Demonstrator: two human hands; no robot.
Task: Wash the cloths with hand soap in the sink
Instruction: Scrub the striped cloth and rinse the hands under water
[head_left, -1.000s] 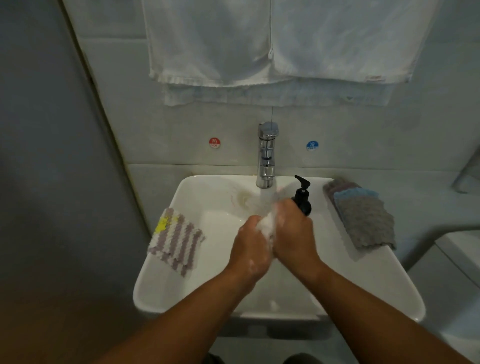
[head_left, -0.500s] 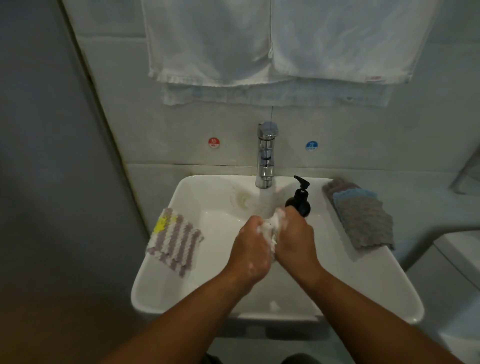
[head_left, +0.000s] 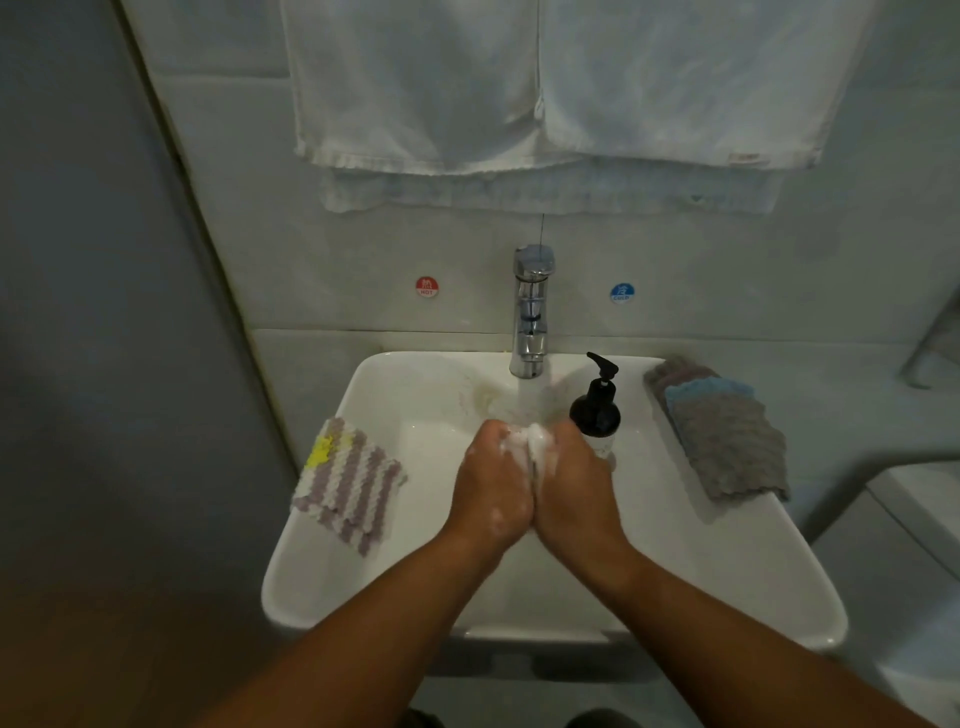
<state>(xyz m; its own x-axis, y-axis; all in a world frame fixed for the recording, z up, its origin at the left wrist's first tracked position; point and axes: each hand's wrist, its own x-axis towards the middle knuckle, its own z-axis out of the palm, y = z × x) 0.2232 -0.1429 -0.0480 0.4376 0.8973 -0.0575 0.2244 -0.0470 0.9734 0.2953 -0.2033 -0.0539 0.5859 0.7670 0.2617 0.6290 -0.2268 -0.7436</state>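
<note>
Your left hand (head_left: 493, 483) and right hand (head_left: 574, 483) both curl round a lathered cloth (head_left: 535, 444), bunched between them over the sink (head_left: 395, 587), just under the tap (head_left: 531, 312) stream. It looks soft and limp, probably slippery with suds and heavy with water. Grip the bunched folds, not an edge, or it may slide out. A striped cloth (head_left: 350, 486) lies on the left rim, and grey cloths (head_left: 727, 441) on the right, beside the soap (head_left: 596, 410).

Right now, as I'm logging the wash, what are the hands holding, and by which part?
The left hand and right hand both grip a sudsy white cloth bunched up between them; which part of it cannot be told.
</note>
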